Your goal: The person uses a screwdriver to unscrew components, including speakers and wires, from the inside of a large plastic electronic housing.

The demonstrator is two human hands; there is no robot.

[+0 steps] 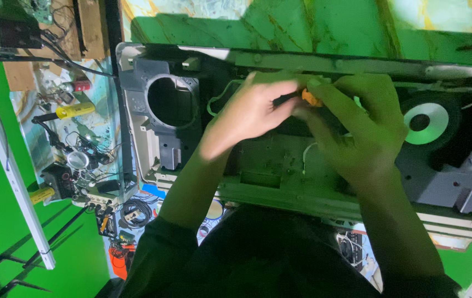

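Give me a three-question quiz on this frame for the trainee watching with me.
1. True or false: the left hand and right hand meet at a small orange part.
2. What lies at the chassis's right side? A) a round speaker B) a fan C) a screen
3. Which colour are the tool handles on the bench to the left?

Key: 1 true; 2 A; 3 yellow.
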